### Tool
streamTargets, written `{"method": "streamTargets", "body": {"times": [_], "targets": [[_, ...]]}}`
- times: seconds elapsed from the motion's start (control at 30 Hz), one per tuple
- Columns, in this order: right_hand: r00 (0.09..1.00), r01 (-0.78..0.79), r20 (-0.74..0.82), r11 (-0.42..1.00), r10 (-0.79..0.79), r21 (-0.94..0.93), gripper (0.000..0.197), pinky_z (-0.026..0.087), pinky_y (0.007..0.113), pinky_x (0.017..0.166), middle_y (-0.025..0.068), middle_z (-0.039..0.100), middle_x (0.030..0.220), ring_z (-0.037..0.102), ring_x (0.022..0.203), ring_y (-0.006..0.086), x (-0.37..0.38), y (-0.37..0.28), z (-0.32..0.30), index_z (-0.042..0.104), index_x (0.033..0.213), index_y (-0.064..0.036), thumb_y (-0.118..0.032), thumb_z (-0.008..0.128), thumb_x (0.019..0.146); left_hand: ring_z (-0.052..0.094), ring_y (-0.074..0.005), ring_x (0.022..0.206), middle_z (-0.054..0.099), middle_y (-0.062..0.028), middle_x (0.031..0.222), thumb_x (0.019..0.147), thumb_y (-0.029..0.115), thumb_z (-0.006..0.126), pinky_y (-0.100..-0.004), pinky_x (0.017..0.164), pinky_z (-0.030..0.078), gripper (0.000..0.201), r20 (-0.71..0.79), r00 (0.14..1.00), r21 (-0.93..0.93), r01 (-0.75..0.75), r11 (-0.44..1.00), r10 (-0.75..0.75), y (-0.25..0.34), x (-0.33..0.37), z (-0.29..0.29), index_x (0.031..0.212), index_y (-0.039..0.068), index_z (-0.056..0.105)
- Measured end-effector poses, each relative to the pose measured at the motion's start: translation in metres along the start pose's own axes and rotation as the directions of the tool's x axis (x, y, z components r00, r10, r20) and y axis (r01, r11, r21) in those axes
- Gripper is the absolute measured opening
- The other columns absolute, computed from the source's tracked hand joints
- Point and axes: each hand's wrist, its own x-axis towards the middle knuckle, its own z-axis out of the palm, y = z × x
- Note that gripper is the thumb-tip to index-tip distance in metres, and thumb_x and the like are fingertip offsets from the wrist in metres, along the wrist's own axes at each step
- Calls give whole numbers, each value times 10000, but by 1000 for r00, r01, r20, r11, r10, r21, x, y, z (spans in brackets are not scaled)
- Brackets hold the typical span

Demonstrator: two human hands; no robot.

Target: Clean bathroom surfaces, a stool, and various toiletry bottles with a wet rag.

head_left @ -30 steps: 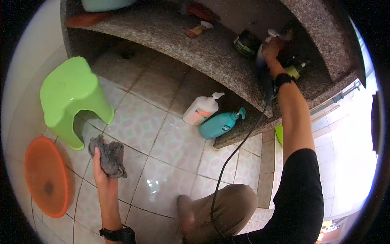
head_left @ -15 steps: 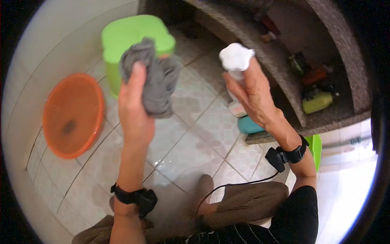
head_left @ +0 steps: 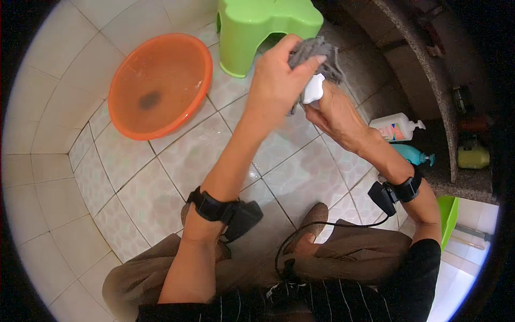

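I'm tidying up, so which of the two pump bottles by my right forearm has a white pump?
The white bottle, nearer your right hand; the other, the teal bottle, has a teal pump instead.

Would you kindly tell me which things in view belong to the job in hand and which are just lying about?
In use:
- grey cloth, in the left hand
- white-topped item, in the right hand

Apparently just lying about, untouched:
- orange basin
- green stool
- white pump bottle
- teal pump bottle
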Motion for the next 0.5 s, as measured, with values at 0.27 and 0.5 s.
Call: {"method": "streamTargets", "body": {"times": [0.27, 0.5], "targets": [[982, -163, 125, 974, 144, 158, 276, 427, 436, 713, 211, 550, 912, 525, 843, 392, -13, 23, 1, 486, 978, -3, -1, 573, 715, 583, -261, 790, 610, -124, 883, 809, 199, 615, -332, 706, 450, 267, -82, 949, 463, -234, 855, 304, -4, -27, 33, 977, -3, 572], [938, -309, 240, 915, 248, 259, 244, 431, 398, 728, 196, 542, 879, 523, 811, 358, -22, 26, 11, 471, 986, -8, -91, 559, 774, 592, -248, 774, 610, -112, 901, 855, 286, 562, -318, 680, 466, 291, -49, 999, 335, 38, 942, -22, -24, -9, 30, 973, 20, 574]]}}
